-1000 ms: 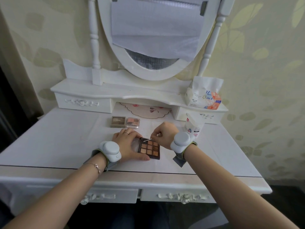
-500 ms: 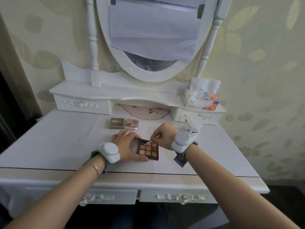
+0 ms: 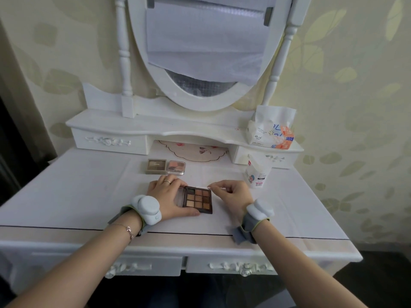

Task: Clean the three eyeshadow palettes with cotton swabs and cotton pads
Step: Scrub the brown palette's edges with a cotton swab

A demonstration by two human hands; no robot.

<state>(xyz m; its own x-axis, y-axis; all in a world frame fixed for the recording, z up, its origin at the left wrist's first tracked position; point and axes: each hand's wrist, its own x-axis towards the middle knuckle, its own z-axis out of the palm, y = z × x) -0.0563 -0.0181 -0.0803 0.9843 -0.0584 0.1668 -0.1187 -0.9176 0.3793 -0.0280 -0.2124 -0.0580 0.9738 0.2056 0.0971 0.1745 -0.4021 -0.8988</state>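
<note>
Nine-pan palette (image 3: 198, 200) lies open on bench (image 3: 77, 185), centre front. Left hand (image 3: 169, 196) at its 9 o'clock, fingers spread flat, pinning the clear lid side. Right hand (image 3: 233, 193) at 3 o'clock, fingers pinched on cotton swab (image 3: 205, 187), tip at the 12 o'clock rim. Advice: light strokes along the dividers, keep off the powder, hold the case flat. Two more palettes (image 3: 165, 167) wait at 12 o'clock
</note>
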